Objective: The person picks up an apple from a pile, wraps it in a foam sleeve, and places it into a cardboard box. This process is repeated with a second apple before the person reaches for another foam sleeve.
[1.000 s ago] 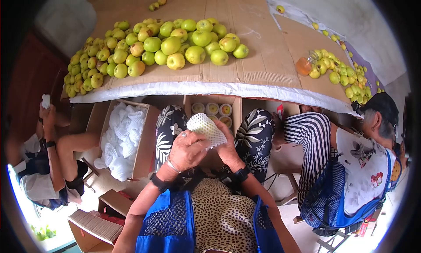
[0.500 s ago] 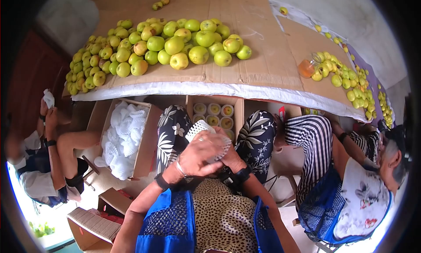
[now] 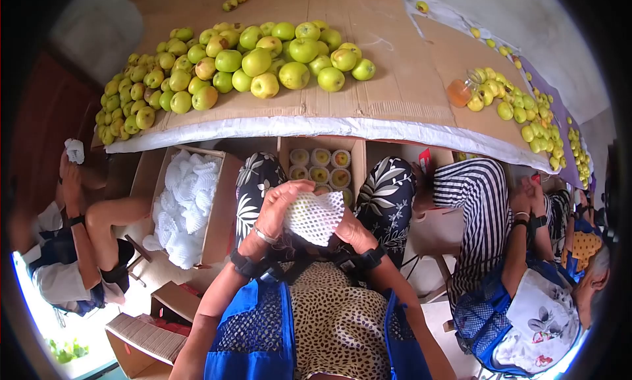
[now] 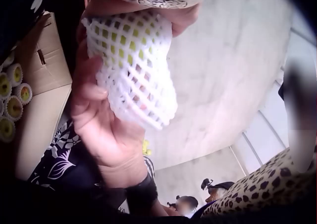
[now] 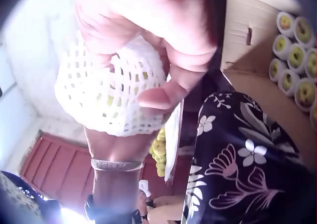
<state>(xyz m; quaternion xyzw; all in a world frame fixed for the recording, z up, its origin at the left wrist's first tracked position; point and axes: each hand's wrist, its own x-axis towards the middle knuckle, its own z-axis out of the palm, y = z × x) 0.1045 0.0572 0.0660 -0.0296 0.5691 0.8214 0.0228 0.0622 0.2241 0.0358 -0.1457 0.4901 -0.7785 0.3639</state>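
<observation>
A green apple in a white foam net (image 3: 315,217) is held between both hands above the lap. Green shows through the mesh in the left wrist view, where the net's narrower end (image 4: 148,107) hangs past the fruit. My left hand (image 3: 273,214), with a silver bracelet, cups the covered apple from the left. From the right, my right hand (image 3: 355,232) grips the net, its thumb and fingers (image 5: 156,99) bent against the mesh in the right wrist view. Below the hands, an open carton (image 3: 359,157) contains several netted apples (image 3: 320,157) in rows.
A box of white foam nets (image 3: 187,202) stands left of the knees. On the cardboard-covered table (image 3: 395,83) ahead lie a big heap of green apples (image 3: 243,60), a glass jar (image 3: 459,92) and more apples. People sit on both sides.
The hands crossed over the net half a second ago; now they have parted to its two sides, and the net shows fuller and rounder between them. The person on the right has leaned.
</observation>
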